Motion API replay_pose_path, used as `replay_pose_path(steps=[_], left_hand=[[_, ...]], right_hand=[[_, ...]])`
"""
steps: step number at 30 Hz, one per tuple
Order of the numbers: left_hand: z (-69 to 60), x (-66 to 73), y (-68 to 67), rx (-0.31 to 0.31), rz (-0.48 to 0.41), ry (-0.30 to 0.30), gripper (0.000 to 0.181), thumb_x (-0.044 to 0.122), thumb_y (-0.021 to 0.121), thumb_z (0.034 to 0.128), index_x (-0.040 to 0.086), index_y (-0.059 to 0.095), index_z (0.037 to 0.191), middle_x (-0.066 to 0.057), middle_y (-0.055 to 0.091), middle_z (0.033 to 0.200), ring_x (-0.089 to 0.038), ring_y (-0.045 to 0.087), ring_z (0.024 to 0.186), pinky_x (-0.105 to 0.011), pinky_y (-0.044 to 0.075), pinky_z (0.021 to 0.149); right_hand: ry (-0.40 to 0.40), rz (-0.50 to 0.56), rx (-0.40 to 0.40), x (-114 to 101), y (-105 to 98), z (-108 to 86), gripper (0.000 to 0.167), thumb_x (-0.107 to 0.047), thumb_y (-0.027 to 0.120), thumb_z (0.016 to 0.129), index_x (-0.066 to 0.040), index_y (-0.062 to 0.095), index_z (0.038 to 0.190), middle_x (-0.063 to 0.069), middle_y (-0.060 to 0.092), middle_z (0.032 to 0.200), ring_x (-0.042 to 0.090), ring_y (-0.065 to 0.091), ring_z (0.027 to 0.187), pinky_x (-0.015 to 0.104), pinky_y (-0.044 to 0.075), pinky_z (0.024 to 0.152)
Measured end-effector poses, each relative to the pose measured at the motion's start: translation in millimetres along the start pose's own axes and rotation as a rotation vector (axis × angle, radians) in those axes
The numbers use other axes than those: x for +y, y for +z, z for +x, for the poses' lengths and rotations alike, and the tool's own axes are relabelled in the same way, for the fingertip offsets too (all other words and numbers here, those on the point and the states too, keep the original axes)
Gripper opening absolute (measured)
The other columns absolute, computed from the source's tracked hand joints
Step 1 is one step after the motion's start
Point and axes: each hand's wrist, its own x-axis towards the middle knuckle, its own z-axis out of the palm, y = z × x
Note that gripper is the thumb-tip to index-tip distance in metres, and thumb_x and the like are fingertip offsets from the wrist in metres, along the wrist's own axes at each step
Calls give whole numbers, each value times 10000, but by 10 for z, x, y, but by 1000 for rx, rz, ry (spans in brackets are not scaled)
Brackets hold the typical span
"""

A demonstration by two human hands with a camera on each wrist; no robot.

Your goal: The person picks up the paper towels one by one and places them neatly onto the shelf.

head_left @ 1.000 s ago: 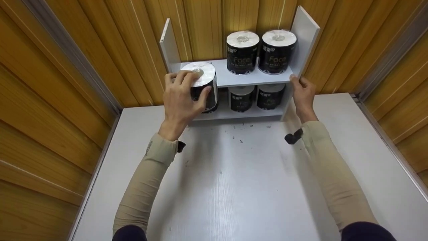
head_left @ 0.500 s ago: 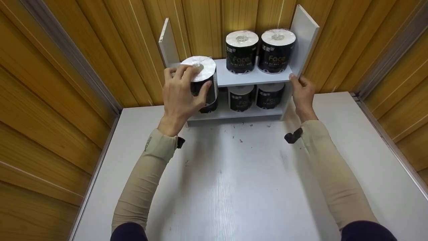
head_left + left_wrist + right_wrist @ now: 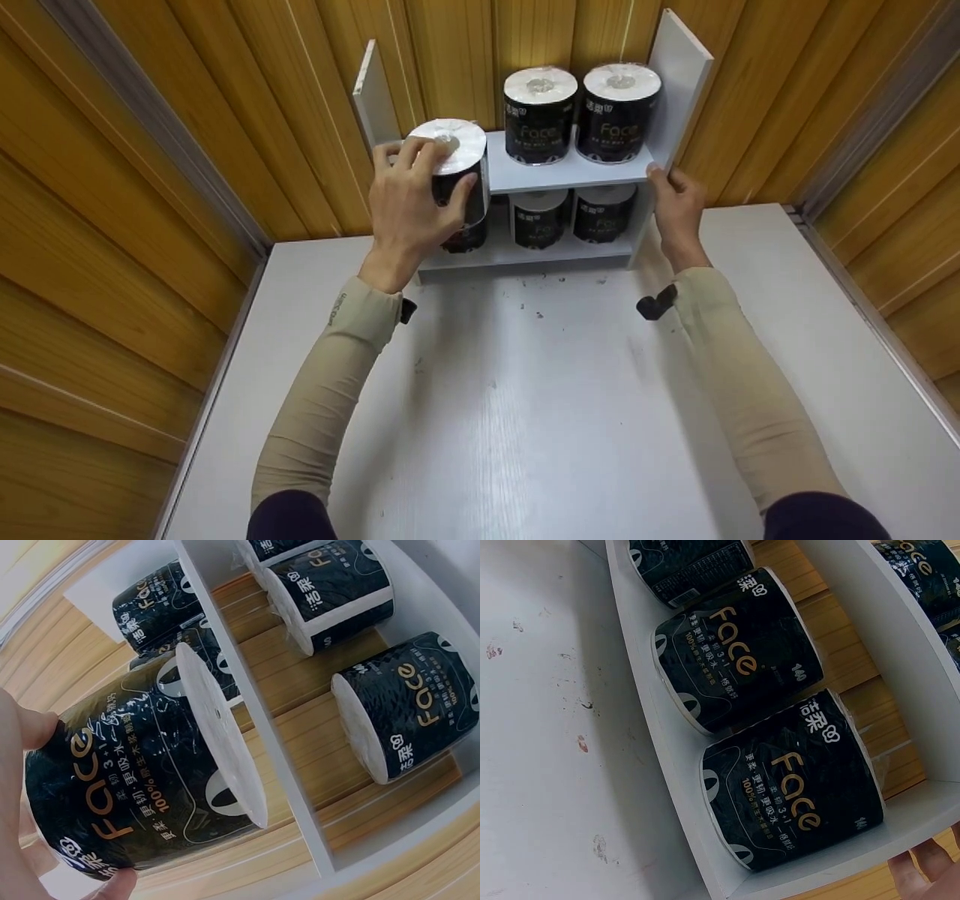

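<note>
My left hand grips a paper roll in black "Face" wrapping, fingers over its white upper end and thumb on its near side. The roll is in front of the left part of a white two-tier shelf. In the left wrist view its lower end looks apart from the upper board. At the shelf's right side, my right hand holds the edge where upper board and side panel meet; only some fingers show in the right wrist view. Two similar rolls, one left and one right, stand upright on the upper board.
The lower tier bears a left roll, partly hidden by the held one, a middle roll and a right roll. A wood-patterned wall rises behind the shelf. Small dark specks mark the white tabletop.
My left hand has raised the paper roll a little and moved it slightly toward the shelf. The right hand keeps its place on the shelf edge.
</note>
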Motion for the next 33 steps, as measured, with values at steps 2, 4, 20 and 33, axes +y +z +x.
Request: replay_pose_path(steps=[2, 4, 20, 33], left_hand=[[18, -7, 15, -2, 3, -1, 414, 453, 718, 977, 98, 719, 1187, -108, 701, 1263, -394, 546, 1174, -499, 528, 962], [33, -18, 24, -2, 3, -4, 420, 459, 720, 974, 95, 717, 1184, -110, 701, 1260, -397, 546, 1165, -502, 533, 953], [147, -75, 54, -11, 20, -8, 419, 437, 731, 975, 82, 714, 1198, -95, 705, 1226, -396, 542, 1162, -493, 526, 962], [241, -72, 101, -44, 41, -82, 438, 464, 726, 974, 96, 710, 1210, -90, 697, 1272, -385, 539, 1178, -496, 554, 917]], right_hand=[[-1, -4, 3, 0, 1, 2, 375, -392, 676, 1048, -162, 586, 765, -129, 394, 647, 61, 378, 633, 232, 308, 568], [2, -1, 7, -2, 6, 3, 358, -391, 680, 1046, -154, 617, 786, -129, 416, 670, 67, 392, 668, 240, 319, 600], [0, -18, 5, -5, 2, -13, 374, -399, 662, 1055, -180, 565, 767, -122, 405, 685, 78, 402, 676, 238, 337, 584], [-4, -26, 6, -17, 4, -23, 372, -398, 670, 1052, -189, 562, 763, -125, 419, 678, 72, 406, 661, 235, 328, 568]])
